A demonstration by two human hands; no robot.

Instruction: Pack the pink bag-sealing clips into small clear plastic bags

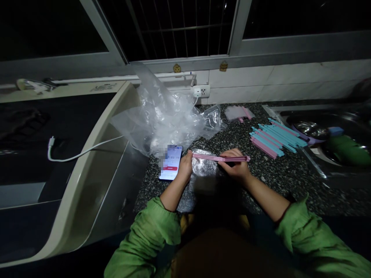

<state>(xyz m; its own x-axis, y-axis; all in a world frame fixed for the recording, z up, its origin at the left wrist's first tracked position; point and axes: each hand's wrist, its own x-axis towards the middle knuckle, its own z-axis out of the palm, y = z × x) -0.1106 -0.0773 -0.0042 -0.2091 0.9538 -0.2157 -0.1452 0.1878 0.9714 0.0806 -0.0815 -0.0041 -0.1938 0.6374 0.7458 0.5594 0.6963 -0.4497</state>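
Note:
A long pink plastic bag clip (207,156) stretches between my hands above the countertop, opened out at a joint near its middle. My left hand (186,166) pinches its left end. Around the right half are the fingers of my right hand (237,168), with the tip sticking out past them. Just left of my left hand lies a phone (171,173) with a lit timer screen. To the right of my right hand is a pile of blue and pink clips (275,137), all long and thin.
A crumpled clear plastic bag (171,119) stands behind the phone. A small clear packet with pink pieces (239,112) lies near the wall. At right is a sink (313,170) holding dishes. A washing machine (78,173) with a white cable (84,153) borders the left. A charger (197,92) sits in the wall socket.

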